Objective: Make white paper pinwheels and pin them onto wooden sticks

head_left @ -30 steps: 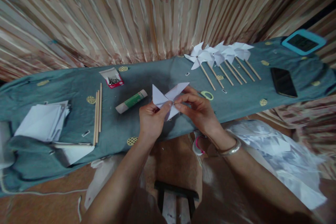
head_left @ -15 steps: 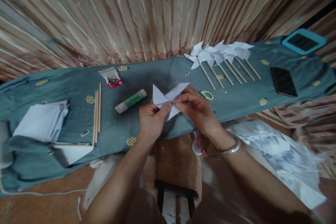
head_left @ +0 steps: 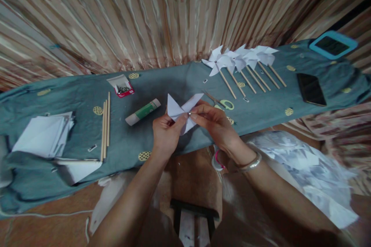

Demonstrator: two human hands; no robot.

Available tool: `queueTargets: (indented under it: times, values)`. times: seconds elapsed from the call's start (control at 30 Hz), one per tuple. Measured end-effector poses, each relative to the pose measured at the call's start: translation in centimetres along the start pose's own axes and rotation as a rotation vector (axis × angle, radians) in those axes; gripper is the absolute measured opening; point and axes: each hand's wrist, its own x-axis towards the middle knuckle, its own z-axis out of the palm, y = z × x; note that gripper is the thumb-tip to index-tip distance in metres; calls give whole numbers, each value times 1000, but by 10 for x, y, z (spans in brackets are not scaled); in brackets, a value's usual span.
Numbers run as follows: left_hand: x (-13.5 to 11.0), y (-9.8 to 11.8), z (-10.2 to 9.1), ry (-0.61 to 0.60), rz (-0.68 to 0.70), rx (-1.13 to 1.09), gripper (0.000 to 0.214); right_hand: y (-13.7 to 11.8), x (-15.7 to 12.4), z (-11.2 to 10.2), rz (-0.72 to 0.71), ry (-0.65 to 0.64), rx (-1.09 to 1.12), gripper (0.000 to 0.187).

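Note:
A white paper pinwheel [head_left: 175, 107], without a stick, is held over the front of the table. My left hand [head_left: 166, 133] pinches it, thumb on top near the centre and fingers behind the paper. My right hand [head_left: 218, 127] closes thumb and forefinger on a small silvery thumbtack [head_left: 189, 114] at the pinwheel's middle. How deep the tack sits in the paper cannot be seen. Scissors [head_left: 227, 104] with pale green handles lie just beyond my right hand. A green and white glue stick [head_left: 143, 112] rests to the left of my left hand.
Several finished pinwheels [head_left: 222, 61] on sticks line the back right. An open box of thumbtacks [head_left: 123, 88], wooden sticks [head_left: 106, 127] and a paper stack [head_left: 43, 135] are at left. A phone [head_left: 311, 89] and blue-framed device [head_left: 333, 45] lie right; a plastic bag [head_left: 304, 166] sits below.
My right hand has shifted slightly down and left at the pinwheel's centre, and more of the scissors shows. The pinwheel stays in my left hand; the view has moved slightly.

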Motion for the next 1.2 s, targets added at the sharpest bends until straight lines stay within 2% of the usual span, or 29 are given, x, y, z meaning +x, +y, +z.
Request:
queueTargets:
  times: [0.27, 0.53, 0.8, 0.97, 1.2]
  values:
    - [-2, 0, -1, -14, -61, -90, 20, 3, 1, 1, 0, -3, 2, 25]
    - [-1, -2, -7, -32, -85, -57, 25, 6, 0, 5, 69, 10, 16, 25]
    - [-3, -6, -9, -66, -260, -238, 27, 9, -2, 10, 180, 137, 68, 33]
    - [-4, -4, -9, -74, -335, -321, 31, 7, 2, 7, 168, 212, 133, 39]
    - [-4, -7, -8, -75, -344, -279, 31, 10, 4, 2, 311, 64, 142, 35]
